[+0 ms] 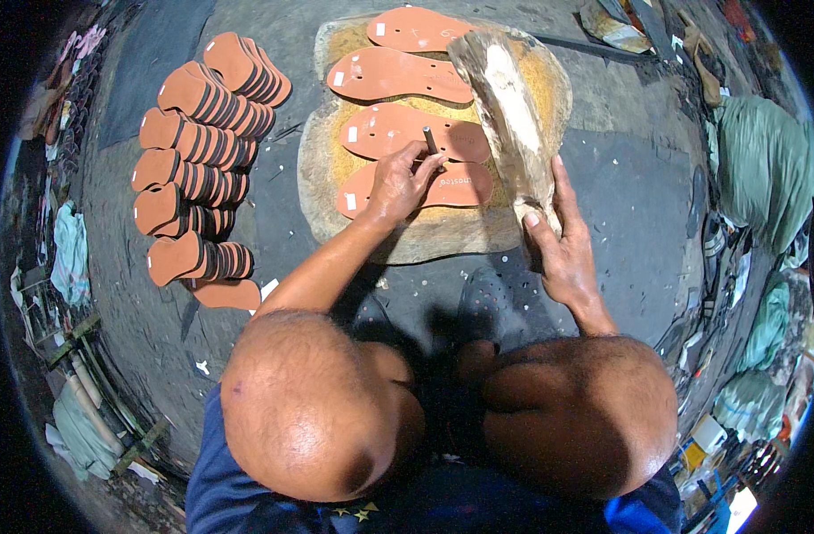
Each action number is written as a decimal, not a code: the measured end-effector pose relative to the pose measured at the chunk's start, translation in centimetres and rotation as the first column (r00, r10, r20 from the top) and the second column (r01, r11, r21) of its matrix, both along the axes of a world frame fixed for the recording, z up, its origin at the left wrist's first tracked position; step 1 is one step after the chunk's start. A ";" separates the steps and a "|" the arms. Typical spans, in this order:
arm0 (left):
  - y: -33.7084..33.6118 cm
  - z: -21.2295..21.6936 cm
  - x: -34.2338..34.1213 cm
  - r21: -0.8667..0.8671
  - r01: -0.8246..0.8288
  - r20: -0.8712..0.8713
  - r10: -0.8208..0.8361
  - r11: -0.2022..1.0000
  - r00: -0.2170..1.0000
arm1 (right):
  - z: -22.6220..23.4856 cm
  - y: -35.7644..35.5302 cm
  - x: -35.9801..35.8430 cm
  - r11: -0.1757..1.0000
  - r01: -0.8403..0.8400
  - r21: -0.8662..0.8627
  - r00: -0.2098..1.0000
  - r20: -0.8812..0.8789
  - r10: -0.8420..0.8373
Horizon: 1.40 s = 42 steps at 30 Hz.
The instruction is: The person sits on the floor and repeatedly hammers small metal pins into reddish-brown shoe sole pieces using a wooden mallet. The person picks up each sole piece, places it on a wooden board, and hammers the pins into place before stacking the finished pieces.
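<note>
My left hand (396, 187) pinches a short, dark metal hole punch (429, 140), held upright between thumb and fingers over the nearest soles. In my right hand (564, 254) is a rough, barkless wooden club (512, 107), gripped at its near end and slanting away to the upper left. Its far part covers the toe ends of some soles. Several orange-brown sandal soles (398, 74) lie side by side on a wide wooden block (322, 227). The nearest sole (371, 190) is partly under my left hand. Small dark holes show in some soles.
Left of the block, fanned stacks of matching soles (185, 133) run in a column on the dark floor mat (629, 222). One loose sole (225, 293) lies at the near end. Green sacks (767, 169) and clutter line the right side; cloths (71, 254) and slats lie left.
</note>
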<state>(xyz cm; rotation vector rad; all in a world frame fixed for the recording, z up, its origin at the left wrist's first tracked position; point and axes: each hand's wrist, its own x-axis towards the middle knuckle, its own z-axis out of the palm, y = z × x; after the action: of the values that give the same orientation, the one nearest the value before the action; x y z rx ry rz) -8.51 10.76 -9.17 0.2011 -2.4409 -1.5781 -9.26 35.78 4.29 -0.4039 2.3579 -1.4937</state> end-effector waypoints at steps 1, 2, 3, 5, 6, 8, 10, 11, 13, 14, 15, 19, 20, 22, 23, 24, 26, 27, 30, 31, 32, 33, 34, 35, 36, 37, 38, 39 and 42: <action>0.2 0.2 0.0 0.036 -0.003 -0.012 0.003 0.999 1.000 | 0.9 -0.2 -0.2 0.999 -0.010 -0.030 1.000 0.001 0.010; 0.2 0.4 0.2 0.068 -0.010 -0.021 0.011 0.998 1.000 | 1.5 -0.4 -0.4 0.999 -0.024 -0.046 0.999 -0.034 0.022; 0.1 0.5 0.3 0.047 -0.001 0.009 0.001 0.999 1.000 | 2.0 -0.5 -0.7 0.997 -0.038 -0.060 0.997 -0.070 0.033; 0.0 0.5 0.2 0.013 0.020 0.067 -0.021 1.000 0.998 | 3.4 -0.8 -1.4 0.992 -0.061 -0.111 0.993 -0.104 0.050; -0.1 0.6 0.3 -0.018 0.018 0.064 -0.017 1.000 0.998 | 4.0 -0.9 -1.8 0.992 -0.060 -0.112 0.986 -0.159 0.042; 0.3 0.9 0.4 -0.071 0.021 0.057 -0.017 0.997 0.998 | 5.6 -1.0 -2.5 0.993 -0.053 -0.104 0.963 -0.269 0.023; 1.1 1.0 -0.1 -0.184 0.063 0.004 -0.063 0.981 0.998 | 8.2 0.0 -2.8 0.929 -0.025 -0.370 0.975 -0.215 -0.060; 0.7 1.1 0.5 -0.260 0.062 -0.008 -0.066 0.964 0.998 | 8.3 0.6 -3.3 0.848 -0.114 -0.518 0.979 -0.204 0.006; -0.3 1.1 1.6 -0.287 0.025 0.009 -0.023 0.958 1.000 | 8.0 1.1 -3.5 0.699 -0.268 -0.663 0.957 -0.265 0.115; 0.9 1.3 0.6 -0.255 0.045 -0.013 -0.050 0.966 0.999 | 8.6 1.4 -2.9 0.752 -0.261 -0.605 0.948 -0.309 0.079; -0.1 1.3 1.6 -0.250 0.024 -0.045 -0.037 0.968 0.998 | 6.6 0.4 -2.5 0.823 -0.231 -0.519 0.953 -0.293 0.082; 0.8 0.0 0.8 -0.206 0.120 -0.034 -0.130 0.971 0.991 | -0.5 -0.7 0.5 0.867 -0.268 0.420 0.961 0.179 0.211; 0.3 0.3 0.7 -0.269 0.114 -0.023 -0.124 0.956 0.992 | -1.1 -0.8 0.2 0.913 -0.202 0.354 0.979 0.076 0.187; 0.4 0.8 1.3 -0.215 0.058 -0.116 -0.084 0.975 0.990 | -2.9 -0.1 2.6 0.972 -0.077 0.224 0.995 -0.048 0.090; 0.4 1.1 0.9 -0.208 0.058 -0.103 -0.081 0.976 0.991 | -2.9 0.0 3.1 0.978 0.003 0.209 0.998 -0.066 0.011; 0.5 1.2 0.8 -0.201 0.058 -0.089 -0.078 0.978 0.993 | -3.1 0.4 3.5 0.927 -0.065 0.369 0.997 -0.013 0.075; 0.2 1.0 0.9 -0.021 0.063 0.102 -0.061 0.998 0.993 | -4.4 1.4 3.9 0.743 -0.203 0.638 0.979 0.117 0.167; -0.2 2.3 0.6 0.195 0.024 0.187 -0.061 0.980 0.980 | -5.1 1.5 4.0 0.799 -0.134 0.586 0.985 -0.006 0.170; -0.8 0.2 0.2 0.647 -0.042 0.087 -0.018 0.761 0.996 | -4.6 1.5 3.8 0.780 -0.148 0.608 0.989 0.094 0.115; -1.4 0.5 0.0 0.744 -0.205 0.106 0.190 0.636 0.976 | -4.8 1.5 4.0 0.792 -0.152 0.592 0.988 0.102 0.113; -1.6 3.0 -0.6 0.822 -0.327 0.150 0.377 0.466 0.914 | -5.2 1.7 4.0 0.801 -0.145 0.580 0.989 0.106 0.103; -2.3 2.8 -0.1 0.775 -0.246 0.121 0.246 0.582 0.962 | -5.6 1.7 3.9 0.808 -0.152 0.569 0.988 0.119 0.101; -1.8 2.2 0.8 0.721 -0.185 0.131 0.131 0.668 0.983 | -5.9 1.7 3.8 0.846 -0.141 0.514 0.985 0.158 0.068; -0.9 1.6 2.5 0.659 -0.114 0.143 0.025 0.743 0.989 | -6.0 1.9 3.8 0.882 -0.131 0.454 0.981 0.190 0.048; -0.2 0.8 3.8 0.594 -0.036 0.166 -0.079 0.804 0.983 | -6.0 2.0 3.7 0.912 -0.119 0.392 0.974 0.224 0.031; 0.6 1.0 3.9 0.399 0.036 0.125 -0.093 0.916 0.988 | -5.7 2.4 3.6 0.937 -0.068 0.344 0.990 0.137 0.022; 1.0 1.0 3.7 0.221 0.079 0.039 -0.090 0.972 0.995 | -5.3 2.8 3.2 0.957 -0.022 0.291 0.999 0.051 0.007; 0.6 0.7 4.1 0.262 0.042 0.056 -0.059 0.964 0.997 | -5.4 2.5 3.2 0.976 -0.001 0.217 1.000 -0.023 0.007; 1.1 0.1 3.8 0.328 0.034 0.034 -0.048 0.944 0.998 | -3.5 2.6 1.8 0.993 0.038 0.112 0.999 -0.006 -0.037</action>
<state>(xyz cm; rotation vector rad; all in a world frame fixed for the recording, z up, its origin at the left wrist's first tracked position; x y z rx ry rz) -4.72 11.89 -9.11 0.2418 -2.2078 -2.0119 -7.46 38.36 0.82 -0.3369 2.4507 -1.3698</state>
